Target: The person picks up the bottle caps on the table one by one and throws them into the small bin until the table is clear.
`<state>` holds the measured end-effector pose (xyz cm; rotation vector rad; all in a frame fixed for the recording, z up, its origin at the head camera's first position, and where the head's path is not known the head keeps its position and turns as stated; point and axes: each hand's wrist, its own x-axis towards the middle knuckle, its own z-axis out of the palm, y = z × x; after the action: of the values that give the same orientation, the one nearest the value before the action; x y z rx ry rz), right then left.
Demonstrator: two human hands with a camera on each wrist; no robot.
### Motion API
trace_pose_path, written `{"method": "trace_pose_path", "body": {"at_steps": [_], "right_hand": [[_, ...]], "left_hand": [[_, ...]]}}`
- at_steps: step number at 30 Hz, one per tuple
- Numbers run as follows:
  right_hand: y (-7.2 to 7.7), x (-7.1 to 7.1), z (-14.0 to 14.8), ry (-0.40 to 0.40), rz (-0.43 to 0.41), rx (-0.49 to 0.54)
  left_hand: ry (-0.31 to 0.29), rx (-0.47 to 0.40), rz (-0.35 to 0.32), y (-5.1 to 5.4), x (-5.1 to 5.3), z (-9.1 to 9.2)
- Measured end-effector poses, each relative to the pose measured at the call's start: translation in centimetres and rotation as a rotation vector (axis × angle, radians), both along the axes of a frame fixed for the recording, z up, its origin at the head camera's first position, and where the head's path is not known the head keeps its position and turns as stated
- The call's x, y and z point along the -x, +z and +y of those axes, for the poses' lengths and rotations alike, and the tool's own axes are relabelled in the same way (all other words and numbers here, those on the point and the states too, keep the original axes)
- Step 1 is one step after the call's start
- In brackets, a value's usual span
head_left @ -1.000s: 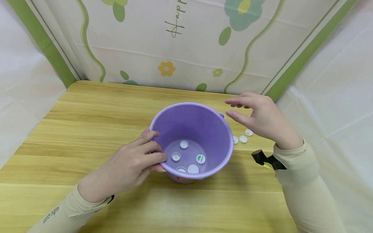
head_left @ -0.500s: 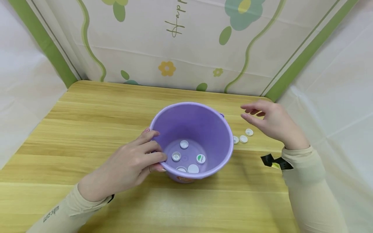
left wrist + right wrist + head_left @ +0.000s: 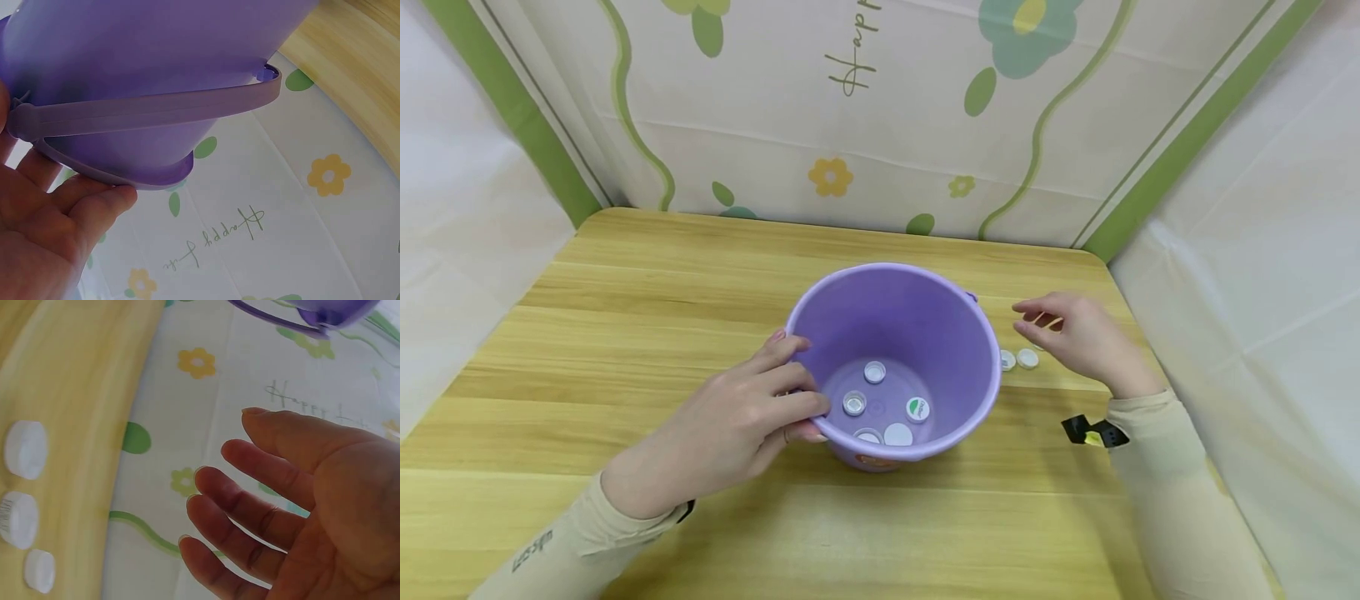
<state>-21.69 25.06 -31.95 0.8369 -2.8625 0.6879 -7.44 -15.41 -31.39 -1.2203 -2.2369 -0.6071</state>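
A purple bucket stands in the middle of the table, with several round white caps inside; one cap has a green mark. My left hand grips the bucket's left rim, fingers over the edge; the left wrist view shows this hand below the rim and the handle strap. To the right of the bucket my right hand hovers above the caps, fingers slightly bent and holding nothing. In the right wrist view, three white caps lie apart from the right hand.
The wooden table extends around the bucket. Behind it hangs a white cloth with flowers and green lines, and pale sheets hang at both sides.
My right hand has moved right, away from the bucket, and then down toward the loose caps, now partly covering one. The left hand and bucket have stayed in place.
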Motion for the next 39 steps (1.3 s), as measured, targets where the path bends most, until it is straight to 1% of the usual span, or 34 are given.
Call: {"method": "trace_pose_path", "body": {"at_steps": [4,7,14,22,29,34,39], "right_hand": [[-1.5,0.1,0.0,-0.003,-0.055,-0.004],[-2.4,0.2,0.1,0.000,-0.076,-0.010],[-3.7,0.5,-0.1,0.025,-0.080,-0.035],[-5.2,0.7,-0.4,0.058,-0.092,-0.046],[-6.1,0.8,-0.7,0.081,-0.091,-0.056],[-6.5,0.7,-0.8,0.071,-0.115,-0.064],[-6.8,0.7,-0.9,0.070,-0.123,-0.046]], "left_hand": [[0.002,0.005,-0.009,0.0,0.0,0.0],[0.003,0.009,-0.019,-0.1,0.0,0.0],[0.006,0.012,-0.036,-0.1,0.0,-0.1],[0.001,0.001,-0.027,-0.1,0.0,0.0],[0.003,0.002,-0.027,-0.1,0.0,0.0],[0.001,0.002,-0.031,0.0,0.0,0.0],[0.002,0.002,-0.029,0.0,0.0,0.0]]}}
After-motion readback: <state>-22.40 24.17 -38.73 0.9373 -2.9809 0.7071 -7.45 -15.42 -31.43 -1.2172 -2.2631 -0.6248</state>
